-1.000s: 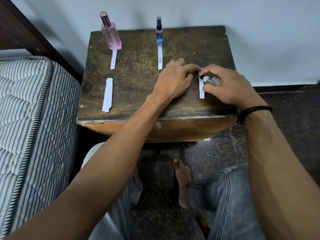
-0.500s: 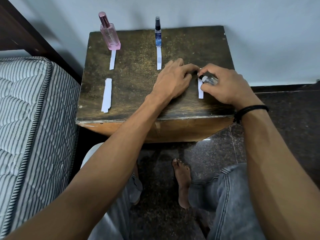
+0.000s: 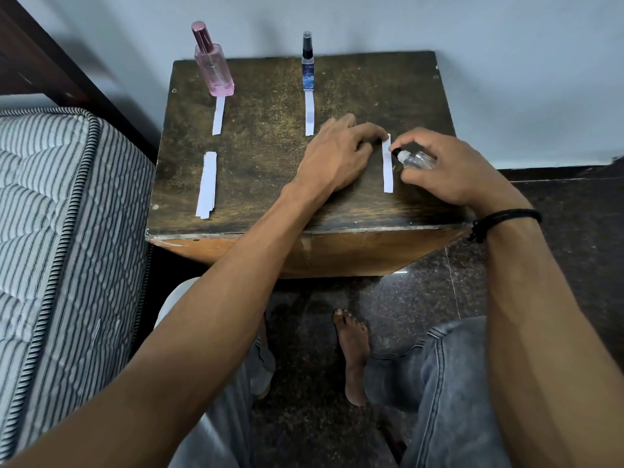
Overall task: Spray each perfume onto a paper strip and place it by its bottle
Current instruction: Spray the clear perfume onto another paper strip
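1. Worn wooden table point(image 3: 270, 184): near its right edge, the left hand point(image 3: 337, 157) pinches a paper strip's point(image 3: 388, 173) far end.
2. The right hand point(image 3: 449, 173) grips a clear bottle point(image 3: 417, 160), nozzle at that strip.
3. Pink bottle point(image 3: 214, 72), blue bottle point(image 3: 308, 70) stand along the table's far edge.

Soft, dim indoor light leaves faint, diffuse shadows on the dark worn wooden counter point(image 3: 263, 163). A small glare marks the polished dark stone floor point(image 3: 557, 258). Wide-angle distortion bends the edges; centre sharp.

The strip stack point(image 3: 206, 184) lies before the left bottle point(image 3: 213, 70).
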Available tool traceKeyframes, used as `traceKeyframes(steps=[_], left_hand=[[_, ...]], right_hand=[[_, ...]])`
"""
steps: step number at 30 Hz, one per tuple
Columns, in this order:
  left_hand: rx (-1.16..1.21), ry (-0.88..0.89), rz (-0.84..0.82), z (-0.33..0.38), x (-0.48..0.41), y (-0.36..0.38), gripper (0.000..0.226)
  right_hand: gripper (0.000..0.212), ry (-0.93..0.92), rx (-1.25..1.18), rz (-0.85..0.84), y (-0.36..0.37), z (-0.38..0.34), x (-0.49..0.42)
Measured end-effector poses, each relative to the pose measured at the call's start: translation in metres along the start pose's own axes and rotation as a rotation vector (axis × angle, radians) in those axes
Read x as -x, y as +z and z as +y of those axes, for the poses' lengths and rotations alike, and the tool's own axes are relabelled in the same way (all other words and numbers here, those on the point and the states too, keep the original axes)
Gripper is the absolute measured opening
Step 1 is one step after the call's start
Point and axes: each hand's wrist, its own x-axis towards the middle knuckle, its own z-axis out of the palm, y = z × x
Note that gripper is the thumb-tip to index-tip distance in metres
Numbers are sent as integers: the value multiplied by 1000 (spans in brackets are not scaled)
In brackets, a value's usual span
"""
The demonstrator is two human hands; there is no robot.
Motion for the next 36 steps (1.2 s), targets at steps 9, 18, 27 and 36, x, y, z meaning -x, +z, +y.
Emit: traceKeyframes(steps=[9, 18, 27, 36], left_hand=[[-11, 2, 1, -1, -1, 1, 39], [-19, 5, 11, -2, -1, 2, 39], [-16, 9, 9, -1, -1, 2, 40], [-17, 19, 15, -1, 1, 2, 39]], right_hand=[[42, -15, 37, -5, 1, -6, 3], [37, -23, 121, 21, 5, -9, 3], [31, -25, 142, 33, 6, -10, 1], [37, -22, 78, 33, 6, -5, -1]])
